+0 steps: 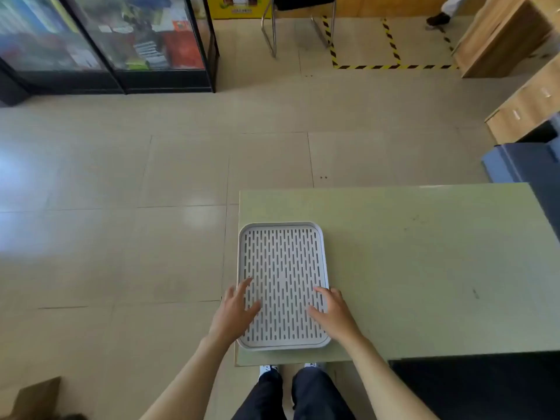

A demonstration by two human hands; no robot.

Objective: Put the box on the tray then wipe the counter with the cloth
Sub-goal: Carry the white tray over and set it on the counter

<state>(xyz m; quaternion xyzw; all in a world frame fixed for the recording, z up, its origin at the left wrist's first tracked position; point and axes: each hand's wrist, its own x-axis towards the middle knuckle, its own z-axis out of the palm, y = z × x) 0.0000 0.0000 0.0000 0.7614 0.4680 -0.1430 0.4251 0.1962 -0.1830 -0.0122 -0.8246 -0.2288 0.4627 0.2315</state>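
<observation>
Tiled floor beyond, pale green worktop (424, 268) in front. On its left near corner, a slotted white tray (283, 227), long axis running away from the body. Left hand (235, 313) and right hand (335, 313) on the tray's near side edges, fingers spread and fairly straight, gripping nothing as far as can be told. No box or cloth in view.

Hands (285, 316) on slotted tray (283, 237)
</observation>
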